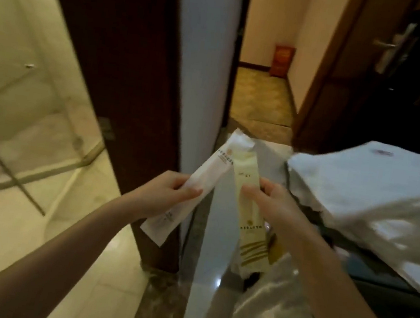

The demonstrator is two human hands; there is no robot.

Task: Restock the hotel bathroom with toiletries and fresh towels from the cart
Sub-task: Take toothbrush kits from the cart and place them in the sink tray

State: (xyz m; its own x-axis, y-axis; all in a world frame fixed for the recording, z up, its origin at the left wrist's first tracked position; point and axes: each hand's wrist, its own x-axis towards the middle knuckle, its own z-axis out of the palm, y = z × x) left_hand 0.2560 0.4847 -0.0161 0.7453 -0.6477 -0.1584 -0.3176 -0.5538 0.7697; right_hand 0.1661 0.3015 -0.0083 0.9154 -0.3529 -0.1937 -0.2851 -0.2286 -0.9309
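Pinching 1 white packet in the left hand and 1 yellow packet in the right hand, tops crossing, the person stands beside the cart's folded towels, likely comparing them before stocking.

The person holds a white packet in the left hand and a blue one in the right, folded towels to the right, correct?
Not blue: the head view shows the right hand holding a pale yellow packet. The left hand holds the white packet; folded towels lie to the right.
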